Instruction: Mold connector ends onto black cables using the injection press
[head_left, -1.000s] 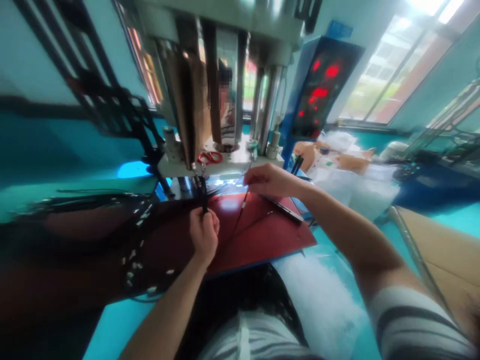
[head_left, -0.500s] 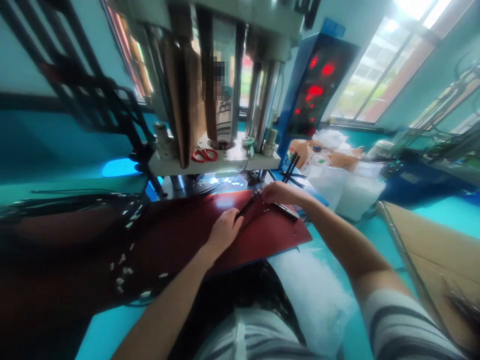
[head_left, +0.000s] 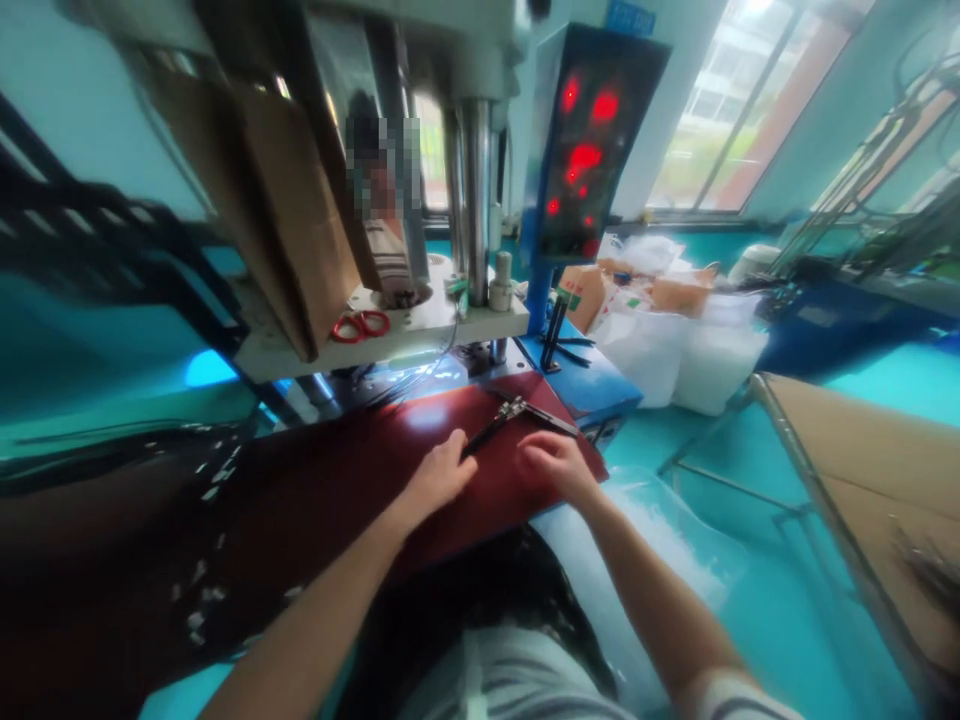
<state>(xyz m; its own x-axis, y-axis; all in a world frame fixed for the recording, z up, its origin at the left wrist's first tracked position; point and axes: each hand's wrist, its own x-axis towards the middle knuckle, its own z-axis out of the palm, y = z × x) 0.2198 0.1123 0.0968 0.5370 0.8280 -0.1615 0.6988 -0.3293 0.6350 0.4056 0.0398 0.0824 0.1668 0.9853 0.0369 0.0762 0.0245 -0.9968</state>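
My left hand is closed around the near end of a thin black strip, low over the dark red board. A small silvery part shows at the strip's far end; its details are blurred. Just right of it lies a dark bar with a pale edge. My right hand hovers near the board's right end, apart from the strip. Its fingers are curled with the tips together, and whatever may be between them is hidden.
A press with steel columns stands behind the board; red-handled scissors rest on its plate. A blue control box shows red lights. Black strands and white bits lie left. White sacks and a cardboard-topped table are right.
My right hand has come off the strip's far end and moved back toward me. My left hand keeps its hold on the strip. The camera view has turned to the right.
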